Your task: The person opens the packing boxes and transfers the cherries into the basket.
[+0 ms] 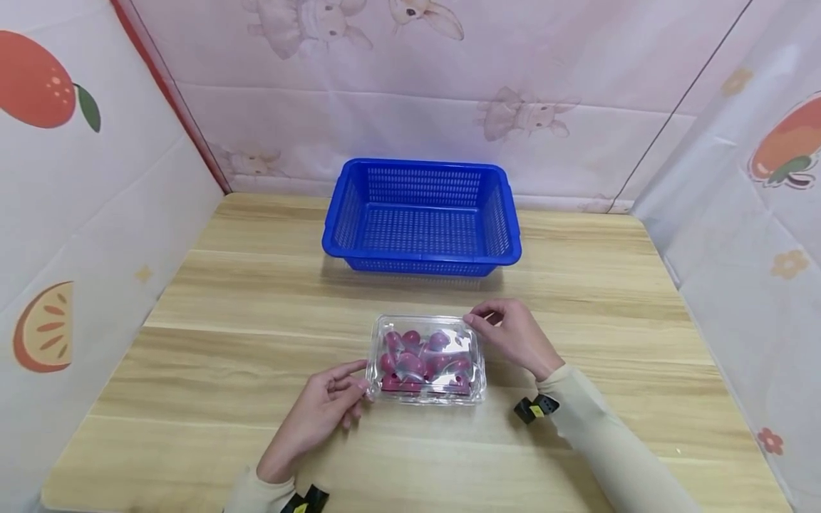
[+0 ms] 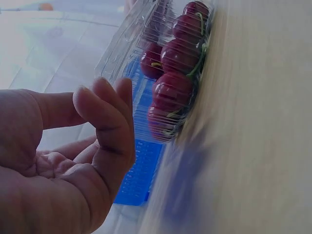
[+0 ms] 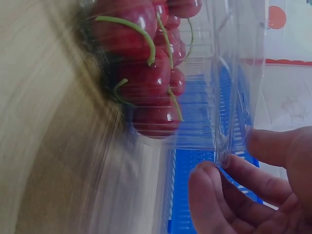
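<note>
A clear plastic clamshell box (image 1: 426, 392) with several dark red cherries (image 1: 410, 365) lies on the table, its lid down over them. Green stems (image 3: 131, 31) show through the wall in the right wrist view. My left hand (image 1: 323, 406) is at the box's near left corner, thumb and forefinger at the rim, the other fingers bent below. In the left wrist view those bent fingers (image 2: 109, 126) partly hide the contact. My right hand (image 1: 513, 331) pinches the rim at the far right corner, thumb (image 3: 268, 146) against the lid and fingers beneath the edge.
A blue slotted plastic basket (image 1: 420, 261) stands behind the box, near the back of the wood-grain table (image 1: 256, 306). Printed cloth walls (image 1: 410, 107) enclose the table at the back and on both sides.
</note>
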{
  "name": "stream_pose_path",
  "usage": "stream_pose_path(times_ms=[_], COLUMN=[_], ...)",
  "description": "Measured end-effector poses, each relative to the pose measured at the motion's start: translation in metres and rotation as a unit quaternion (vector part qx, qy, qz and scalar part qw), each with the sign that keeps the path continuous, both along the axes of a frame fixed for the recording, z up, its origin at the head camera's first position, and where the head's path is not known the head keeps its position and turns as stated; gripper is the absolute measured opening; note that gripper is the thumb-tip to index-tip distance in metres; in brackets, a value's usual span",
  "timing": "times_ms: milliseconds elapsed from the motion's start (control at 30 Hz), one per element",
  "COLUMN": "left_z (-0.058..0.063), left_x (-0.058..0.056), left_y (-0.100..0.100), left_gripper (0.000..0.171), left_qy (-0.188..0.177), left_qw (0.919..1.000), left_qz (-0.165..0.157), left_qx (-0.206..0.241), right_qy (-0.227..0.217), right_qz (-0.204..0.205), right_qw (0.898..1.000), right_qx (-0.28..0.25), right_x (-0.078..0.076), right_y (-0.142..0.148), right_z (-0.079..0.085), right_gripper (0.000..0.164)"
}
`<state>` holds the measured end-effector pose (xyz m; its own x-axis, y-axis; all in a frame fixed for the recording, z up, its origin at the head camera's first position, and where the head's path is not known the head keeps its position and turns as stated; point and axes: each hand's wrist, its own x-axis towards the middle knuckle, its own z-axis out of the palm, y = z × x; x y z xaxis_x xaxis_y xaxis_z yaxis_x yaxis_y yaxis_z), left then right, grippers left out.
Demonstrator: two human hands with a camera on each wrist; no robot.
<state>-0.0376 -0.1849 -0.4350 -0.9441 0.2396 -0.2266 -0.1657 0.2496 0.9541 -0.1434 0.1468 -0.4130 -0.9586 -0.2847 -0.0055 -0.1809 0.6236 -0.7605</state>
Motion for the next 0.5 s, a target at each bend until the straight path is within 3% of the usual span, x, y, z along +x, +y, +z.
stream_pose_path(times_ms=[133,300,400,500], left_z=[-0.003,-0.006,-0.007,-0.006], left_x=[0.001,0.006,0.009,0.012], left_y=[0.001,0.001,-0.001,-0.002], left_gripper=[0.055,0.05,0.047,0.043], left_qy=[-0.001,-0.024,-0.034,-0.037], left_qw=[0.9998,0.9989,0.9982,0.9981], left_qz=[0.001,0.009,0.015,0.008], left_qx=[0.019,0.04,0.046,0.049], right_qy=[0.011,0.087,0.145,0.208], right_qz=[-0.005,0.032,0.085,0.151], right_qw=[1.0,0.996,0.985,0.964], right_qx=[0.007,0.01,0.028,0.061], right_x=[0.001,0.013,0.025,0.037], right_y=[-0.002,-0.011,-0.026,-0.046], right_z=[0.002,0.012,0.024,0.037], right_gripper=[0.024,0.025,0.026,0.028])
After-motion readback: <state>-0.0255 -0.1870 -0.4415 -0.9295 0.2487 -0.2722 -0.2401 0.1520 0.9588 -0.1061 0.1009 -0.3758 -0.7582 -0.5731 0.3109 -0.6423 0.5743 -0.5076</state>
